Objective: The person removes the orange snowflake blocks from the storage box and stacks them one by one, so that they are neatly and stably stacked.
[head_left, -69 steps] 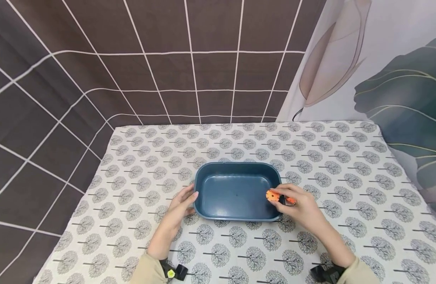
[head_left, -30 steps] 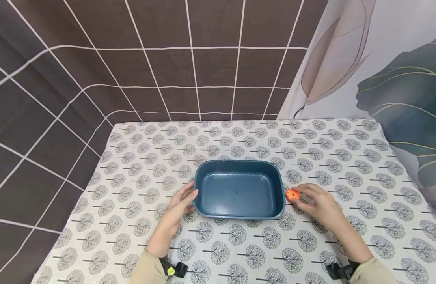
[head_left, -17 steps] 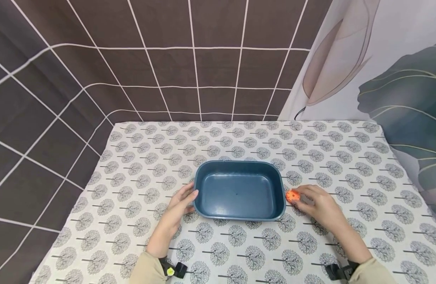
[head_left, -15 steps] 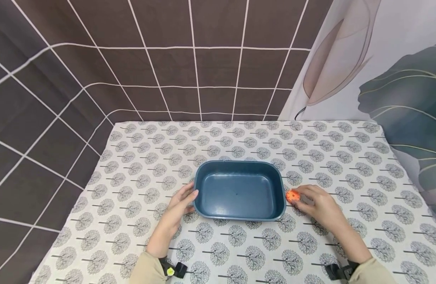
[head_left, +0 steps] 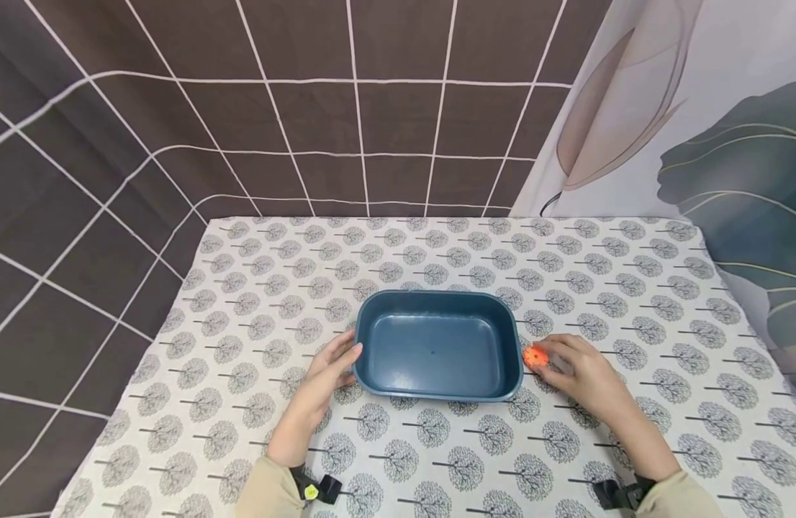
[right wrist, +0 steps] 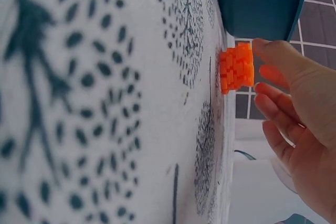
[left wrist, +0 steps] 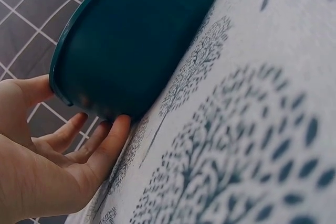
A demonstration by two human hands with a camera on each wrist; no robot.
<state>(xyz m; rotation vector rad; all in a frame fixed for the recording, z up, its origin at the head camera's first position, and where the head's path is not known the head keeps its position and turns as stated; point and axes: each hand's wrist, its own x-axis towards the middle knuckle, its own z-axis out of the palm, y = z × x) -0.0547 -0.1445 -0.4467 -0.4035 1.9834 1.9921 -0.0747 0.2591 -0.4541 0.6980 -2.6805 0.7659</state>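
A dark blue rectangular tub (head_left: 430,349) stands on the tree-print cloth. My left hand (head_left: 322,374) touches its left end with relaxed fingers. In the left wrist view the thumb is at the rim and the other fingertips are low by the outer wall. Just right of the tub, a small orange toy piece (head_left: 535,355) sits on the cloth. Round and notched on top with a dark centre hole, it has a brick-patterned side in the right wrist view. My right hand (head_left: 582,374) pinches its upper edge between thumb and finger; the other fingers are off it.
Tree-print cloth (head_left: 294,288) covers the whole table. A dark tile-patterned curtain (head_left: 307,129) hangs behind and on the left, a leaf-print one (head_left: 735,144) on the right. Wrist cameras are strapped near both sleeves.
My right hand has brought the orange piece from over the tub's right rim to the cloth just outside it, then stayed still. The left hand keeps its place at the tub.
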